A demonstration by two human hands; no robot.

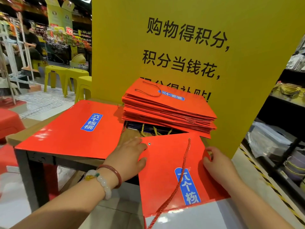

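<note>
A flat red paper gift bag [166, 164] with a blue label and a red cord handle hangs half off the wooden table's near edge. My left hand [130, 154] grips its left edge, thumb on top. My right hand [214, 161] pinches its right edge. A second flat red bag [72, 129] lies on the table [21, 134] to the left. A tall stack of the same red bags [168, 108] sits at the back of the table, with dark bags with yellow cords [148, 129] under it.
A yellow sign wall [181, 38] with black characters rises right behind the table. Yellow plastic stools [69, 76] stand at the left, a red stool [8, 123] nearer. Dark shelving with wrapped goods [283, 146] runs along the right. A person sits far left.
</note>
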